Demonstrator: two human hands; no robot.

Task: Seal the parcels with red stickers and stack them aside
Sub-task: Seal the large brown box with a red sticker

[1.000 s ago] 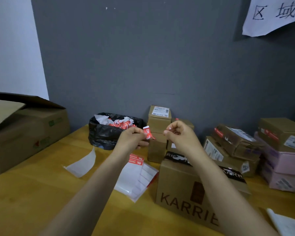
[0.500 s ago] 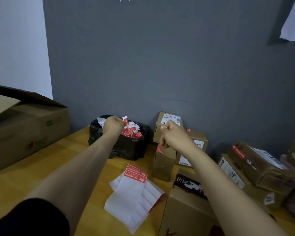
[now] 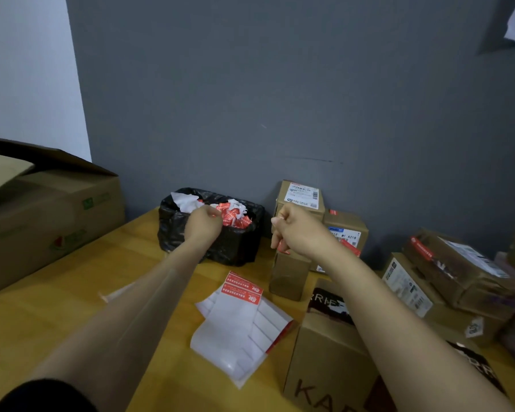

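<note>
Fingers (image 3: 212, 215) of the left hand (image 3: 204, 226) were curled over the bin (image 3: 241, 245), a black-bagged tub of red and white scraps at the far edge of the table (image 3: 57, 316); whether they held a scrap could not be told. A large carton (image 3: 57, 215) occupied the left edge. Sheets (image 3: 238, 322) of backing paper, with two red stickers at their top, lay mid-table between the forearms. The right hand (image 3: 301, 233), fingers curled, pinched a red sticker (image 3: 282, 248) beneath the palm, in front of a stack (image 3: 289, 275) of two small parcels at the far edge; contact between sticker and stack could not be told. A printed box (image 3: 324, 352) stood at the near edge under the right forearm. A heap (image 3: 446, 269) of parcels lay at the right edge.
</note>
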